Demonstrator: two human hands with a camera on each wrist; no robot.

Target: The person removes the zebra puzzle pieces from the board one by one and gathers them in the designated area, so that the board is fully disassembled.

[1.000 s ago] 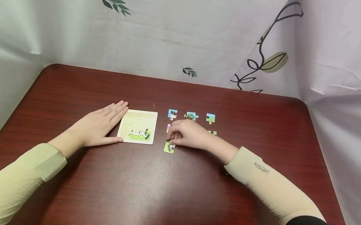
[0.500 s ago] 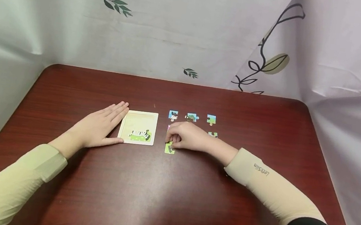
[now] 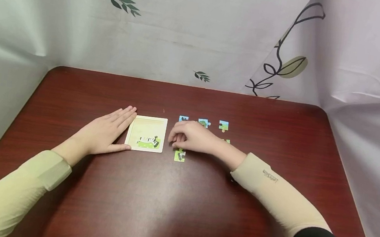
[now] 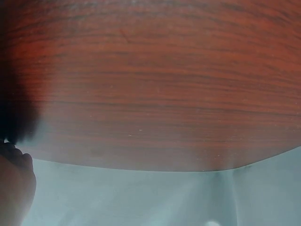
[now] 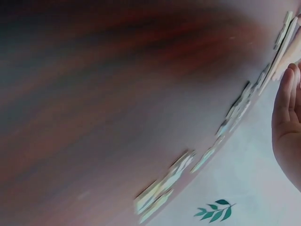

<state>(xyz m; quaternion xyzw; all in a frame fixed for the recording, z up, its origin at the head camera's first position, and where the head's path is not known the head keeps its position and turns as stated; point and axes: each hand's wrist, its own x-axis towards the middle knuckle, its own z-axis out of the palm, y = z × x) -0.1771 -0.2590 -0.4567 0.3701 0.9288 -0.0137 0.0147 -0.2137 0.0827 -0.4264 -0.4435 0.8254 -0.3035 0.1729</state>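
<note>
My left hand (image 3: 106, 132) lies flat with its fingers straight, fingertips and thumb at the left edge of a square puzzle tray (image 3: 164, 136). A joined patch of zebra-picture puzzle (image 3: 148, 142) fills the tray's lower right part. My right hand (image 3: 195, 137) is just right of the tray, fingers bent and thumb near the forefinger. I cannot tell whether a piece is between those fingertips. A green jigsaw piece (image 3: 180, 156) lies below this hand, and a blue one (image 3: 183, 118) shows above it. The right wrist view has the right hand (image 5: 288, 122) at its edge.
Further jigsaw pieces lie behind the right hand: a blue-and-green one (image 3: 203, 122), another at the right (image 3: 223, 125) and a partly covered green one (image 3: 228, 141). A patterned curtain (image 3: 172, 33) encloses the back and sides of the dark red table (image 3: 112, 204).
My right hand has moved slightly up and left, towards the tray, off the lower green piece. My left hand stays in place beside the tray.
</note>
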